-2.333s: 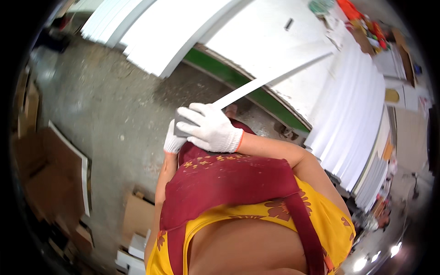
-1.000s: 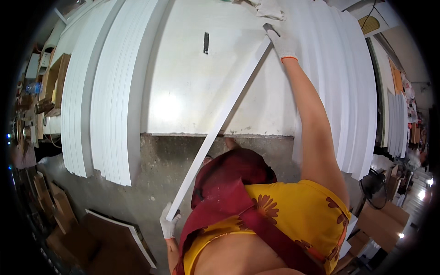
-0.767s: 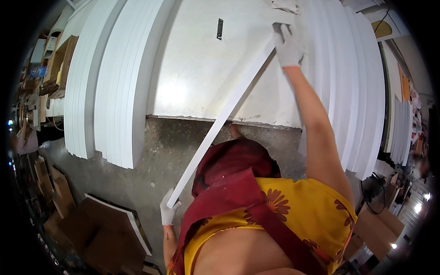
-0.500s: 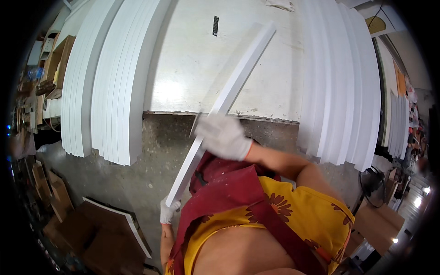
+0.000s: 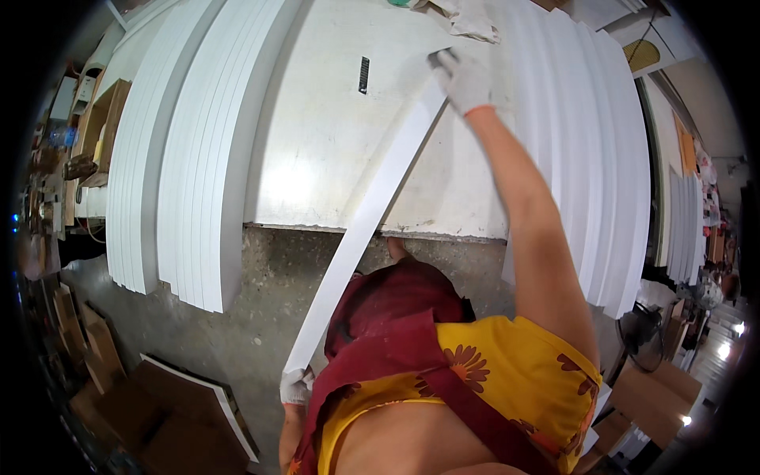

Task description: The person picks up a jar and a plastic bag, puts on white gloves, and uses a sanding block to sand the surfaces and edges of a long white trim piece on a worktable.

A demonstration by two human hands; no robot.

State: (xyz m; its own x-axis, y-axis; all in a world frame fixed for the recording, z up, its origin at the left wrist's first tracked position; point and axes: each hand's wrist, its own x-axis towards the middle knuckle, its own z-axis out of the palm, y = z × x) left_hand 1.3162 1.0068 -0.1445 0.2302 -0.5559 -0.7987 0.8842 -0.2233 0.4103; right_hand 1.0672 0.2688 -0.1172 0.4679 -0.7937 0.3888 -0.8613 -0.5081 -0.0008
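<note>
A long white strip of board (image 5: 369, 202) slants from the far right part of the white tabletop (image 5: 305, 158) down past its near edge towards me. My left hand (image 5: 296, 386), in a white glove, is closed round the strip's near end beside my apron. At the far end, my right hand (image 5: 469, 84), gloved too and a little blurred, reaches out with its arm nearly straight. Under its fingertips shows a small dark grey flat piece (image 5: 440, 56), pressed at the strip's end; its kind is unclear.
White strips stand in two stacks at the left, the inner stack (image 5: 202, 174) nearer me. Another row of white strips (image 5: 590, 174) lies at the right. A dark slot (image 5: 363, 75) marks the tabletop, and a crumpled cloth (image 5: 473, 22) lies at the back. Brown boards (image 5: 178, 412) rest lower left.
My right hand has slid from the strip's middle out to its far end. The left hand stays at the near end, slightly lower in view, and the strip shows its broad face more.
</note>
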